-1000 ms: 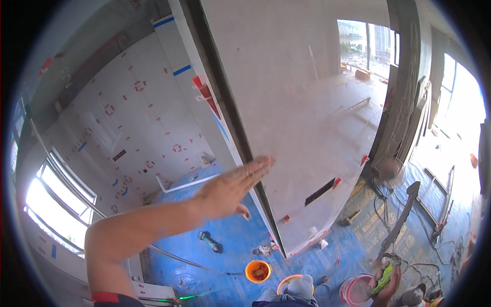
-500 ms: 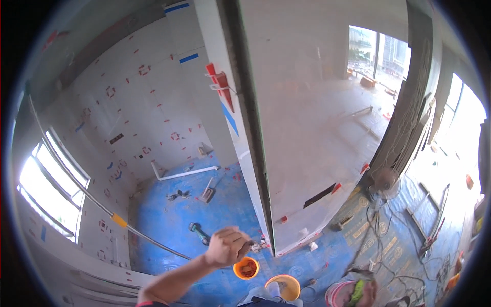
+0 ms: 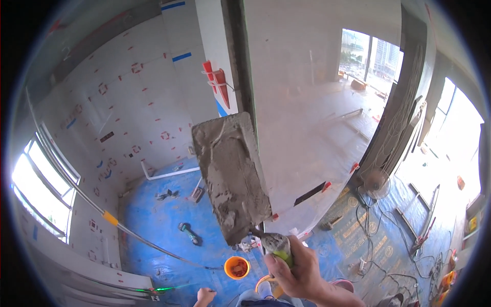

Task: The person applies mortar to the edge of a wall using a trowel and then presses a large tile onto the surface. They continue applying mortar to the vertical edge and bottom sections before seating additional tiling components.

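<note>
My right hand (image 3: 299, 266) grips the mortar-smeared green handle of a large rectangular plastering trowel (image 3: 203, 134). The trowel is raised and tilted. Grey mortar (image 3: 232, 171) is spread over the face towards me, and the blade hides part of the upright wall edge (image 3: 240, 66) behind it. Low in the picture, my left hand (image 3: 205, 295) is curled closed; I cannot make out whether anything is inside it. An orange bucket (image 3: 226, 267) with reddish contents stands on the floor between the hands, and a second yellow-orange bucket (image 3: 276, 291) sits partly behind my right wrist.
Blue sheeting (image 3: 153, 225) covers the floor, where a green-and-black power tool (image 3: 189, 233) and a white pipe (image 3: 171, 174) lie. Red plastic wedges (image 3: 219, 84) are strapped to the wall end. To the right are a fan (image 3: 376, 181), trailing cables (image 3: 368, 245) and a metal frame (image 3: 409, 225).
My right hand has come up from low on the right, bringing the mortar-covered trowel in front of the wall edge. My left hand has dropped towards the lower edge.
</note>
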Demonstrator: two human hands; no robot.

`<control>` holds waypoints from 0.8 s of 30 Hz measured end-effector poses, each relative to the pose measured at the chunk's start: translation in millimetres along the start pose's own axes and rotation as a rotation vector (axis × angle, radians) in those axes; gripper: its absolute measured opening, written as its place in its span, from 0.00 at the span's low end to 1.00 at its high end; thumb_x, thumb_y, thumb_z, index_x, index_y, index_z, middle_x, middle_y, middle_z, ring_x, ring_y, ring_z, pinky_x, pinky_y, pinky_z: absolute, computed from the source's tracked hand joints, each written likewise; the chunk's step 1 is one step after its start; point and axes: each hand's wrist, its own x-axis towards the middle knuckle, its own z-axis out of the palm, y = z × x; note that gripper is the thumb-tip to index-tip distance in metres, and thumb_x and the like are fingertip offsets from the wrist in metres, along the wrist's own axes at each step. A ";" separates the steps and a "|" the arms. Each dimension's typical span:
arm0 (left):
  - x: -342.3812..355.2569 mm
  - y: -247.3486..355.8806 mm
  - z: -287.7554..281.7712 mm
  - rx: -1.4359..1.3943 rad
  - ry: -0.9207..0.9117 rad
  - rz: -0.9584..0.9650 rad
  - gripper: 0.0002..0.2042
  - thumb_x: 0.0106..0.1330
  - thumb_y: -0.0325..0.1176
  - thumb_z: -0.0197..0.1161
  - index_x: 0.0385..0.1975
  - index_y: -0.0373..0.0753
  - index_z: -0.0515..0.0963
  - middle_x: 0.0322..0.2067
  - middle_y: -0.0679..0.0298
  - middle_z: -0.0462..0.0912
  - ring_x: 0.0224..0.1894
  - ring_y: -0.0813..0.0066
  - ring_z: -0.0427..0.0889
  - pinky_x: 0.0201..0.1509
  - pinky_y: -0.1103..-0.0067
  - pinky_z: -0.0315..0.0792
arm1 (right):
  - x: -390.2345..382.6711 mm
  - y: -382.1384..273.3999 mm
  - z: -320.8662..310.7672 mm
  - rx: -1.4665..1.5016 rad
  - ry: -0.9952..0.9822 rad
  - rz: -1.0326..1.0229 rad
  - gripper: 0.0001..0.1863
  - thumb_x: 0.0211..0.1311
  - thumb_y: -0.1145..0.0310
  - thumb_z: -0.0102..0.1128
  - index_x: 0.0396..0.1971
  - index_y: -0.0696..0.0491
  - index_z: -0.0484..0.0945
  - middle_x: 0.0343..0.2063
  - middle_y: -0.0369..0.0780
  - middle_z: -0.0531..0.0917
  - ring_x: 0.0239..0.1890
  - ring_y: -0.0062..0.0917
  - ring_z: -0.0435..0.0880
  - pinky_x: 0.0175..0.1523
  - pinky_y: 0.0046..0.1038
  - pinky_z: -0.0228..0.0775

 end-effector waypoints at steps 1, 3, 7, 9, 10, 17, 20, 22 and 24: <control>-3.1 -18.8 -1.5 0.013 -0.012 0.003 0.16 0.51 0.48 0.71 0.26 0.40 0.85 0.21 0.59 0.84 0.25 0.65 0.84 0.32 0.70 0.76 | -1.0 7.0 1.7 0.009 0.059 0.023 0.08 0.62 0.70 0.58 0.34 0.60 0.72 0.17 0.35 0.76 0.18 0.18 0.74 0.24 0.23 0.64; -11.7 -47.7 -2.7 -0.006 -0.079 -0.082 0.15 0.52 0.46 0.71 0.26 0.39 0.85 0.22 0.60 0.84 0.25 0.67 0.83 0.32 0.72 0.75 | -3.4 17.6 3.5 0.039 0.079 0.034 0.09 0.63 0.69 0.59 0.35 0.59 0.73 0.17 0.35 0.76 0.19 0.16 0.73 0.24 0.23 0.64; -28.5 -76.7 -5.7 -0.253 -0.176 -0.291 0.14 0.54 0.43 0.72 0.26 0.36 0.85 0.22 0.63 0.84 0.25 0.73 0.81 0.31 0.76 0.74 | -9.1 31.9 10.9 -0.012 -0.006 0.222 0.13 0.64 0.65 0.63 0.38 0.58 0.72 0.24 0.47 0.79 0.23 0.37 0.80 0.29 0.29 0.70; -30.8 -76.0 -4.1 -0.418 -0.200 -0.355 0.14 0.55 0.41 0.72 0.26 0.35 0.85 0.22 0.64 0.84 0.25 0.75 0.81 0.31 0.77 0.74 | -14.2 42.4 15.4 -0.051 0.049 0.108 0.12 0.65 0.65 0.61 0.37 0.59 0.73 0.17 0.39 0.76 0.18 0.22 0.74 0.26 0.27 0.66; -29.5 -71.5 -2.9 -0.484 -0.215 -0.362 0.13 0.55 0.41 0.72 0.26 0.34 0.84 0.22 0.64 0.84 0.24 0.77 0.80 0.31 0.78 0.74 | -16.9 44.7 14.9 -0.047 0.045 0.108 0.12 0.65 0.65 0.61 0.37 0.59 0.73 0.17 0.39 0.76 0.18 0.22 0.74 0.26 0.27 0.66; -4.9 5.7 -7.3 -0.440 -0.276 -0.185 0.17 0.59 0.44 0.67 0.31 0.33 0.83 0.23 0.64 0.83 0.26 0.77 0.79 0.33 0.77 0.73 | -45.8 76.0 15.6 -0.064 0.006 0.302 0.15 0.65 0.61 0.61 0.36 0.60 0.73 0.18 0.44 0.76 0.18 0.30 0.74 0.27 0.30 0.66; 2.5 57.6 -25.1 -0.343 -0.319 -0.123 0.18 0.59 0.46 0.66 0.35 0.34 0.83 0.25 0.65 0.83 0.26 0.76 0.79 0.33 0.76 0.72 | -57.1 92.1 14.1 -0.092 0.004 0.357 0.16 0.65 0.60 0.61 0.37 0.60 0.73 0.18 0.44 0.76 0.19 0.31 0.75 0.27 0.30 0.67; 3.3 68.5 -35.1 -0.255 -0.348 -0.134 0.18 0.60 0.47 0.66 0.36 0.36 0.83 0.26 0.65 0.83 0.25 0.76 0.78 0.33 0.76 0.72 | -64.9 103.5 14.1 -0.097 -0.003 0.374 0.16 0.65 0.60 0.61 0.37 0.60 0.73 0.18 0.45 0.76 0.19 0.32 0.76 0.28 0.31 0.67; 8.5 71.0 -36.8 -0.287 -0.381 -0.137 0.19 0.60 0.49 0.66 0.39 0.38 0.83 0.27 0.66 0.84 0.25 0.75 0.78 0.33 0.76 0.72 | -71.5 114.9 15.8 -0.133 -0.021 0.391 0.17 0.65 0.59 0.61 0.37 0.59 0.73 0.18 0.45 0.77 0.19 0.33 0.77 0.28 0.31 0.67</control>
